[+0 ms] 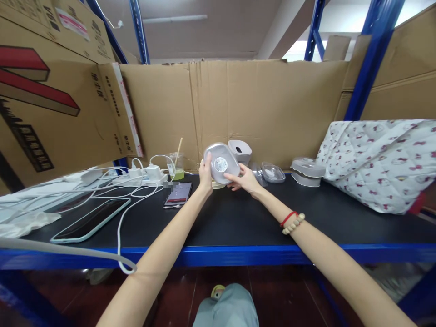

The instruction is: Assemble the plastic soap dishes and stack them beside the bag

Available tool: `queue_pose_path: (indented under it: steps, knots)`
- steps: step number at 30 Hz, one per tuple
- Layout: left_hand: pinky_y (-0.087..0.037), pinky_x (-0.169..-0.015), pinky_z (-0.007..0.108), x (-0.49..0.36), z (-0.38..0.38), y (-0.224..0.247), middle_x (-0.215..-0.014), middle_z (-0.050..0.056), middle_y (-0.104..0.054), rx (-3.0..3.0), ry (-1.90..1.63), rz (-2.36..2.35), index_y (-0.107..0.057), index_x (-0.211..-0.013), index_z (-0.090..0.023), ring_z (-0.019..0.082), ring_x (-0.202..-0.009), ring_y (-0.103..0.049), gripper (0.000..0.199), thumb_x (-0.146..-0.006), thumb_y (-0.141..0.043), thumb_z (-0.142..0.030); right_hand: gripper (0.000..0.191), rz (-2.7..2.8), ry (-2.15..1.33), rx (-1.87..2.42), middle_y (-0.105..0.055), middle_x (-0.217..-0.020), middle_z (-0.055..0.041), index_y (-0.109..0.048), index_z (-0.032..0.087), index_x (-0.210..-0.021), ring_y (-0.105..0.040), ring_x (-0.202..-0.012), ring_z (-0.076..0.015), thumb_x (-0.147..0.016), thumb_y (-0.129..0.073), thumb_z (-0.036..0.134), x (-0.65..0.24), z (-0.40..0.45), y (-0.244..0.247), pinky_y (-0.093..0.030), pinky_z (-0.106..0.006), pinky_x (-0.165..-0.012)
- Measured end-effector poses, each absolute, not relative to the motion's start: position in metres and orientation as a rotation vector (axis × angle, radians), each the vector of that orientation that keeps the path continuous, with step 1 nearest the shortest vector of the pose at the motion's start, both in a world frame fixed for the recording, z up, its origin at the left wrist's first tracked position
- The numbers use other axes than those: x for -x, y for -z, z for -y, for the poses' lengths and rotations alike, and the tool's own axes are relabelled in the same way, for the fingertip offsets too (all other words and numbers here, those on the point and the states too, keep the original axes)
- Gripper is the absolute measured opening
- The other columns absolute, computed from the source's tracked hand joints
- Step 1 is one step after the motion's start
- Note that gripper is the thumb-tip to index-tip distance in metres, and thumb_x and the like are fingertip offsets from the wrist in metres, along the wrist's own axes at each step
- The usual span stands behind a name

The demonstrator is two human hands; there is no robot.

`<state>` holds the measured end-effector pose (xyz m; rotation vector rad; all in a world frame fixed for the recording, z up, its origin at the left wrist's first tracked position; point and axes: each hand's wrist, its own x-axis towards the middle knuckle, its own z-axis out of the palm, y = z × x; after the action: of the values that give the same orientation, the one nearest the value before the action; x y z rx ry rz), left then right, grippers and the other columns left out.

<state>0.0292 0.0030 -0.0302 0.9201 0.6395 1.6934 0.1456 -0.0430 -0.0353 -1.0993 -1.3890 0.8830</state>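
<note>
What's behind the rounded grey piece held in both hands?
Behind the rounded grey piece, a whitish object shows partly at upper right, with the cardboard panel farther back. A pale yellow edge peeks out below. What the piece covers directly cannot be seen.

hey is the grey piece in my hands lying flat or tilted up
Tilted up: the grey piece turns its round label toward the camera, left hand and right hand holding it.

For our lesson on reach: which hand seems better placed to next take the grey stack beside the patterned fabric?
Probably the right hand: it is nearer the grey stack. Both hold the grey container, but the left hand is at its left edge.
</note>
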Motion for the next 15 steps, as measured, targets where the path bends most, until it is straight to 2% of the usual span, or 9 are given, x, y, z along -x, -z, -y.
queue_pose_path:
  steps: [3, 5, 8, 11, 13, 15]
  knots:
    - [-0.044, -0.061, 0.02, -0.028, 0.001, 0.025, -0.076, 0.001, -0.061, -0.92, -1.68, -0.689, -0.056, -0.08, -0.018, 0.012, -0.071, -0.06, 0.023, -0.079, -0.053, -0.041, 0.069, 1.353, -0.506, 0.985, -0.064, -0.108, -0.0101, -0.05, 0.015, -0.112, -0.065, -0.086, -0.0172, -0.053, -0.08, 0.035, -0.153, 0.038, 0.031, -0.055, -0.023, -0.068]
    - [-0.04, -0.053, 0.021, -0.027, 0.005, 0.023, -0.067, 0.0, -0.057, -0.874, -1.623, -0.747, -0.053, -0.077, -0.019, 0.011, -0.058, -0.055, 0.023, -0.082, -0.045, -0.039, 0.074, 1.258, -0.289, 0.981, -0.061, -0.115, -0.0118, -0.045, 0.015, -0.121, -0.063, -0.093, -0.0176, -0.058, -0.077, 0.036, -0.167, 0.036, 0.025, -0.054, -0.024, -0.073]
    - [-0.037, -0.049, 0.02, -0.026, 0.008, 0.022, -0.061, 0.0, -0.053, -0.832, -1.58, -0.817, -0.049, -0.073, -0.019, 0.011, -0.05, -0.05, 0.02, -0.08, -0.039, -0.035, 0.078, 1.052, -0.073, 1.043, -0.05, -0.13, -0.0149, -0.026, 0.019, -0.138, -0.063, -0.095, -0.017, -0.074, -0.064, 0.042, -0.196, 0.034, 0.015, -0.055, -0.023, -0.069]
    - [-0.035, -0.048, 0.02, -0.026, 0.007, 0.022, -0.058, -0.001, -0.052, -0.814, -1.563, -0.86, -0.048, -0.071, -0.019, 0.01, -0.047, -0.048, 0.017, -0.078, -0.037, -0.032, 0.07, 0.81, 0.009, 1.156, -0.044, -0.134, -0.0175, -0.008, 0.019, -0.145, -0.066, -0.09, -0.0157, -0.088, -0.041, 0.043, -0.23, 0.034, 0.008, -0.055, -0.023, -0.064]
    - [-0.034, -0.047, 0.019, -0.026, 0.007, 0.022, -0.056, -0.001, -0.051, -0.797, -1.549, -0.871, -0.047, -0.071, -0.019, 0.01, -0.045, -0.046, 0.017, -0.078, -0.036, -0.03, 0.065, 0.645, 0.003, 1.246, -0.042, -0.136, -0.0181, -0.004, 0.02, -0.147, -0.067, -0.089, -0.015, -0.093, -0.031, 0.041, -0.252, 0.036, 0.005, -0.056, -0.022, -0.063]
    - [-0.033, -0.046, 0.019, -0.026, 0.008, 0.022, -0.054, -0.002, -0.049, -0.785, -1.532, -0.872, -0.047, -0.071, -0.019, 0.01, -0.044, -0.045, 0.018, -0.079, -0.035, -0.029, 0.064, 0.48, -0.029, 1.319, -0.043, -0.136, -0.017, -0.006, 0.021, -0.147, -0.067, -0.09, -0.0151, -0.093, -0.033, 0.04, -0.27, 0.04, 0.005, -0.057, -0.022, -0.063]
